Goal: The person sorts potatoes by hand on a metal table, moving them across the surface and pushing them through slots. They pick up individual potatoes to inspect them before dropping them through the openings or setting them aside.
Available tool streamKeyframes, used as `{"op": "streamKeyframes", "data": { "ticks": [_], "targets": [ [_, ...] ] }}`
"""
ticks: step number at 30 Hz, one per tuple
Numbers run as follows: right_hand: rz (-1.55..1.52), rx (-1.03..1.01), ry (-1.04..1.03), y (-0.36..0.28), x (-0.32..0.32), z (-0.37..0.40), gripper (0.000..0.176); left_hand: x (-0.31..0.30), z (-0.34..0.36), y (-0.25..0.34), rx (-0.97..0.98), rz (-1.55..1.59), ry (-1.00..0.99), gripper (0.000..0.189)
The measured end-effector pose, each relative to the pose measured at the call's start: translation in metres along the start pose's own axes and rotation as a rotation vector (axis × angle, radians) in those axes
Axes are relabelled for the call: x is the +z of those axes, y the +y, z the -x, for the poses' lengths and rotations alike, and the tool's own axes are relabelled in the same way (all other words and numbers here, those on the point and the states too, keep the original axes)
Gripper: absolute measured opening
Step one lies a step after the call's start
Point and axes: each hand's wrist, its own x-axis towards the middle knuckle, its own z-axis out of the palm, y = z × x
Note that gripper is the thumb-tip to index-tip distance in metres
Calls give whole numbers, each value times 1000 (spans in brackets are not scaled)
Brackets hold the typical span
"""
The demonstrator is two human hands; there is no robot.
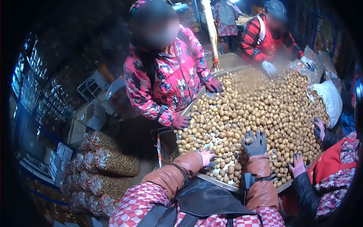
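Small brown potatoes (264,109) cover a large, low-rimmed sorting table (206,140) in front of me, with patches of its pale surface showing on the near side. My left hand (207,157), in a pink glove with darker fingertips, rests over the near left edge among the potatoes, fingers stretched out. Farther in, my right hand (256,143) wears a dark grey glove and lies on the heap with its fingers spread. One potato (248,140) shows against its fingers on the left side; no firm grip is visible.
A person in a pink patterned jacket (166,75) stands at the left rim. Another in red checks (264,38) works across the table. At right, a co-worker's pink-gloved hand (298,165) is near mine. Filled potato sacks (113,162) are stacked left; a white sack (329,100) lies right.
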Motion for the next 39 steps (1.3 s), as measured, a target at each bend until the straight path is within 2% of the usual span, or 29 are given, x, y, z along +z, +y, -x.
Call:
{"op": "streamKeyframes", "data": {
  "ticks": [1, 3, 4, 5, 6, 8, 10, 11, 13, 14, 15, 16, 17, 19, 21, 22, 23, 24, 26, 27, 28, 30, 31, 33, 34, 35, 36, 38, 39],
  "targets": [
    [347, -94, 77, 6, 7, 5, 70, -26, -11, -14, 83, 116, -113, 68],
    [402, -105, 108, 12, 10, 11, 69, -94, 5, 5, 103, 342, -53, 69],
    [-147, 52, 29, 0, -11, 11, 68, -117, 5, 16, 147, 398, 168, 69],
    [134, -29, 96, 9, 3, 15, 68, -146, 5, 33, 206, 448, 384, 70],
    [420, -88, 185, 22, 23, 19, 68, -210, 43, 73, 92, 565, 299, 71],
    [358, -94, 211, 28, 32, 21, 66, -243, -3, 76, 443, 764, 647, 79],
    [317, -73, 194, 20, 27, 25, 64, -293, 24, 118, 566, 1163, 825, 84],
    [-161, 35, 112, 5, 19, 24, 58, -297, 17, 119, 705, 1289, 823, 79],
    [-655, 184, 69, -12, -1, 17, 53, -289, 16, 113, 789, 1178, 791, 69],
    [-875, 263, 23, -16, -1, 17, 57, -280, 18, 110, 770, 1321, 604, 59],
    [-61, 195, -214, -19, -4, 18, 56, -265, 19, 112, 757, 1456, 393, 51],
    [743, -4, -385, -13, 2, 20, 56, -258, 55, 108, 671, 1534, 329, 49],
    [743, -18, -377, 1, 20, 25, 56, -251, 80, 105, 657, 1588, 330, 78],
    [347, -80, 128, 23, 46, 34, 62, -257, 93, 78, 740, 1506, 503, 99],
    [481, -101, 77, 30, 44, 26, 71, -267, 94, 60, 808, 1503, 612, 102],
    [465, -83, 41, 32, 42, 22, 69, -268, 97, 59, 637, 1542, 671, 100],
    [450, -71, 4, 30, 36, 16, 66, -265, 98, 60, 637, 1466, 736, 100],
    [447, -97, 83, 35, 40, 9, 65, -251, 76, 37, 716, 1464, 573, 98],
    [348, 8, -110, 41, 40, -4, 69, -212, 56, 28, 845, 1552, 390, 65],
    [536, -130, 174, 54, 58, 0, 71, -195, 48, 25, 788, 1479, 325, 49],
    [509, -133, 86, 66, 76, 9, 64, -176, 47, 23, 689, 1376, 292, 41],
    [525, -149, -3, 73, 87, 13, 57, -135, 32, 27, 529, 1274, 246, 56],
    [572, -155, -3, 68, 75, 7, 55, -117, 27, 28, 424, 1273, 204, 46],
    [39, 327, -113, 39, 50, -7, 47, -89, 24, 32, 184, 1344, 83, 56],
    [182, 369, -133, 31, 42, -8, 37, -80, 25, 34, 105, 1355, 48, 73],
    [793, 34, -127, 54, 34, -14, 32, -71, 30, 40, 72, 1336, 48, 78],
    [1441, -252, 80, 79, 30, -21, 27, -62, 34, 46, 39, 1318, 48, 84],
    [2101, -640, -605, 67, 26, -2, 32, -48, 34, 42, -83, 1365, -138, 86],
    [2560, -713, -1001, 72, 84, 26, 43, -43, 38, 37, -104, 1348, -179, 85]
  ]
}}
